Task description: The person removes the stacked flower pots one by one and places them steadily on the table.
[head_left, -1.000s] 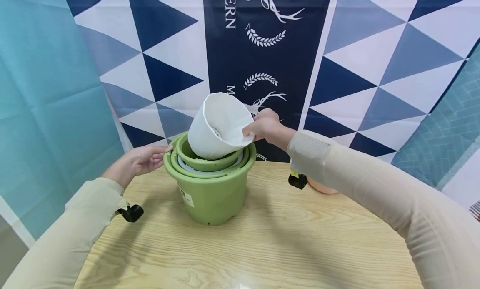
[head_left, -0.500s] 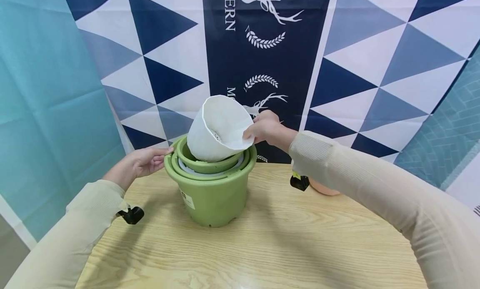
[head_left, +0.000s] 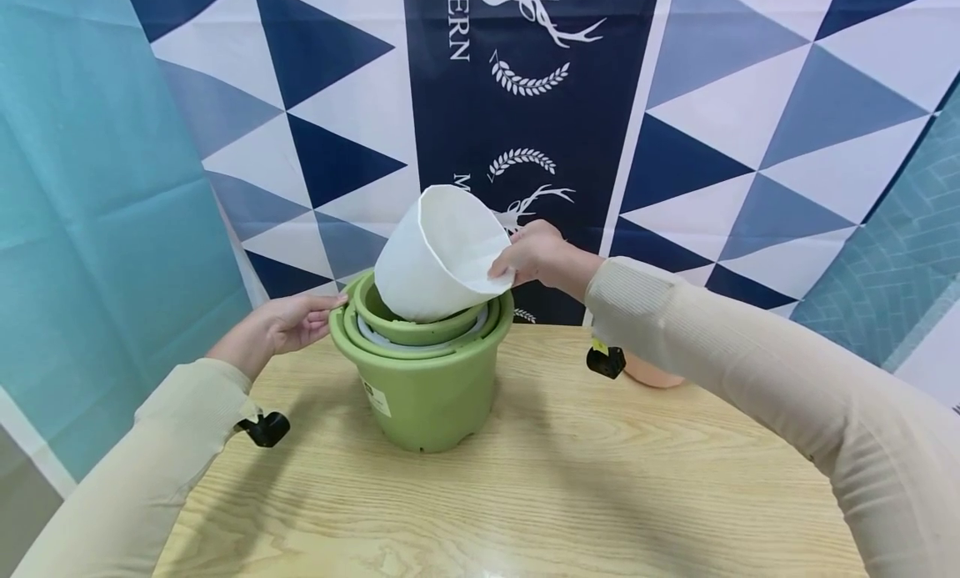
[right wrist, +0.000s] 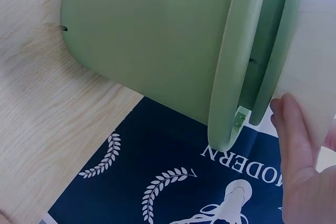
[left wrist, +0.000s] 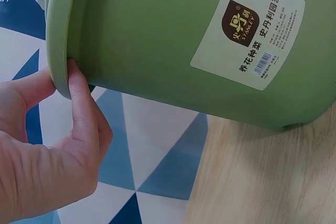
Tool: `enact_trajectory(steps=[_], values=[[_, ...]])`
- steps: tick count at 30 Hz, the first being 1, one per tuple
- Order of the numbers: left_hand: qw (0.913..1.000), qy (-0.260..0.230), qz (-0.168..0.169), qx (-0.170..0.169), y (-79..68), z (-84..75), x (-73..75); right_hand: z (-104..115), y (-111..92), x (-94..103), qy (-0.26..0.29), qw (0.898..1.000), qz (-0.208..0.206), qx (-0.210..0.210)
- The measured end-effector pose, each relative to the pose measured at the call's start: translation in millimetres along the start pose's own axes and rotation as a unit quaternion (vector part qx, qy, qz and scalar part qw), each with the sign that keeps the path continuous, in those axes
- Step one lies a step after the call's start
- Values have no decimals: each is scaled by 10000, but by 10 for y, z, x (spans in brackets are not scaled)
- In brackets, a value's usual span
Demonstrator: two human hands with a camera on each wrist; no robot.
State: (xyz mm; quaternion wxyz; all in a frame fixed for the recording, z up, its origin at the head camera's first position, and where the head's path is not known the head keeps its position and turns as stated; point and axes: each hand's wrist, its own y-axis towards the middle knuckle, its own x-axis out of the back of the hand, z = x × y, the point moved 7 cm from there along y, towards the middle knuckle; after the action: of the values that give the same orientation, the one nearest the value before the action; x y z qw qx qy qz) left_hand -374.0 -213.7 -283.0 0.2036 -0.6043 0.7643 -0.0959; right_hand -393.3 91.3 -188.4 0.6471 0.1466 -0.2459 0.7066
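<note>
Nearest: two long cream sleeves with ribbed cuffs, the left sleeve and the right sleeve, reaching forward over a pale wood-grained bench. A small black device hangs beneath each cuff, one at left and one at right.

Middle: a large round green plastic flowerpot, upright on the bench, with a white printed paper label on its wall. Inside its mouth sit further rims, one of them greyish white; innermost is a smaller green plastic pot. The person's left hand is at the near-left side of the large flowerpot, its grip pinching the rim, as the left wrist view makes plain. The person's right hand has its grip pinching the rim of a white, angular-rimmed pot, thumb inside and fingers outside. This white pot is tilted, mouth turned up and rightward, its lower part within the smaller pot's mouth; one cannot tell whether its base rests there.

Farther: a rounded orange object, mostly hidden behind the right forearm.

Farthest: a hanging blue-and-white triangle-patterned backdrop with a navy panel of deer heads and leaf sprigs; at left, a plain turquoise sheet.
</note>
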Motion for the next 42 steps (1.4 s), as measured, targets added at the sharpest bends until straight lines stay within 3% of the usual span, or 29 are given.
enact_trajectory(steps=[17,27,42], values=[[9999,-154,62,-28,-14,27,-29,-147,47,8,589,9962,644,22],[10000,-41,20,-84,-19,15,-17,-165,51,31,662,9911,1087,390],[9999,-111,60,-80,-25,22,-11,-224,68,131,408,9922,1093,444]])
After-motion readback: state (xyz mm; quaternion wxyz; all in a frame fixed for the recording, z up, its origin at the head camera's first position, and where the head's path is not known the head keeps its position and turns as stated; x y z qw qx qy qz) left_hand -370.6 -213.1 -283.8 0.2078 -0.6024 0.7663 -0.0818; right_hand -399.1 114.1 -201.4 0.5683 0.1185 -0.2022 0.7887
